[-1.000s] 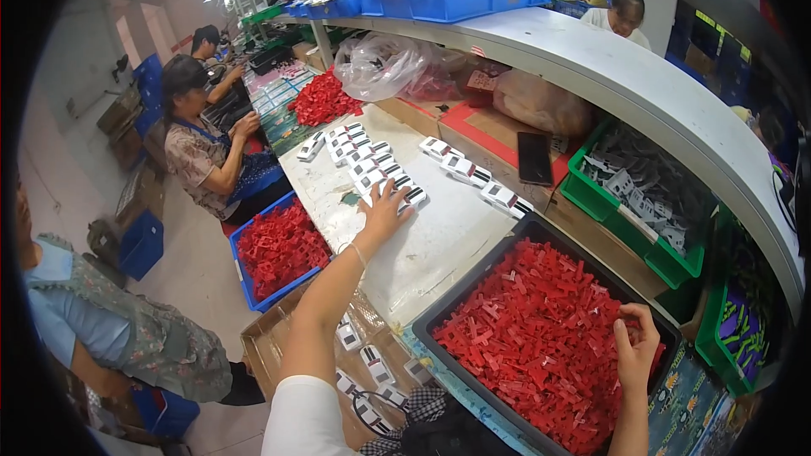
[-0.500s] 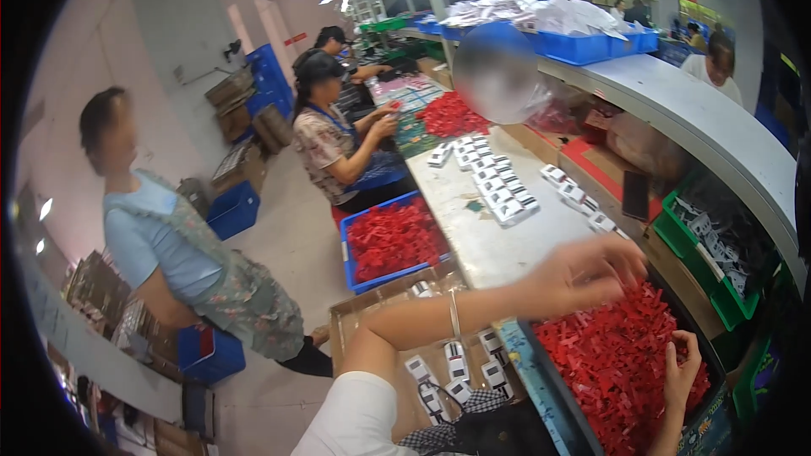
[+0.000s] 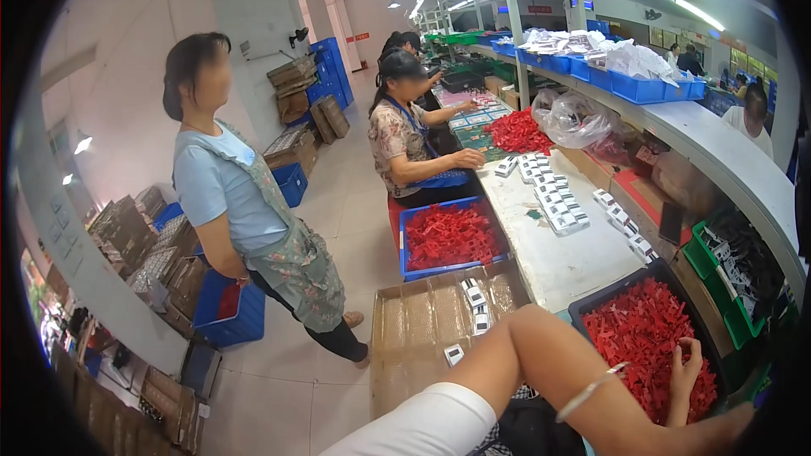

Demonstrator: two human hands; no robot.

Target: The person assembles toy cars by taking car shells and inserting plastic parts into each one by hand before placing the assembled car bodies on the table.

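Note:
My right hand [image 3: 687, 371] lies with its fingers apart on a heap of small red plastic parts [image 3: 638, 333] in a black tray [image 3: 581, 307] at the near end of the white workbench [image 3: 566, 262]. My left forearm [image 3: 574, 371], with a thin bracelet on it, crosses low in front of the tray toward the lower right. The picture's dark rim cuts off my left hand. Rows of small white parts [image 3: 553, 201] lie farther along the bench.
An open cardboard box [image 3: 422, 321] with a few white parts and a blue bin of red parts [image 3: 449, 236] stand left of the bench. One person [image 3: 245, 203] stands in the aisle and another [image 3: 405, 139] sits working. Green crates [image 3: 728, 274] stand at right, with blue bins on the shelf [image 3: 642, 84] above.
The view has swung left toward the aisle. My left hand has come off the bench and swept across to the lower right, out of sight. My right hand stays on the red parts.

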